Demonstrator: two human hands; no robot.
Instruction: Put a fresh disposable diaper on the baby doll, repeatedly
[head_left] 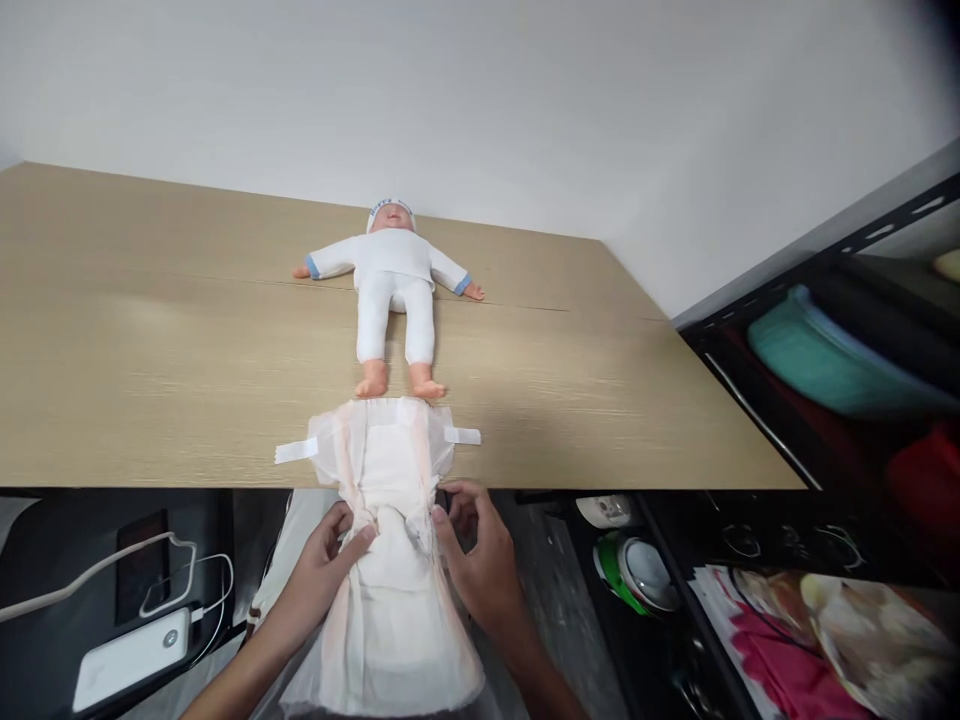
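Note:
An unfolded white diaper [397, 620] hangs over the front edge of the wooden table, its upper end lying flat on the tabletop with both side tabs spread out. My left hand [330, 555] pinches its left side edge just below the table edge. On the opposite side, my right hand [480, 550] has thumb and fingers closed on the right edge. Beyond the diaper a baby doll [394, 270] lies on its back in a white outfit and cap, arms stretched wide. Its feet nearly meet the diaper's upper end.
The light wooden table [187, 350] reaches back to a white wall. Below on the left, a white power bank [131, 660] with a cable lies on a black surface. A black shelf [757, 430] with a teal item [832, 350] stands on the right, above a green-and-silver container [637, 575].

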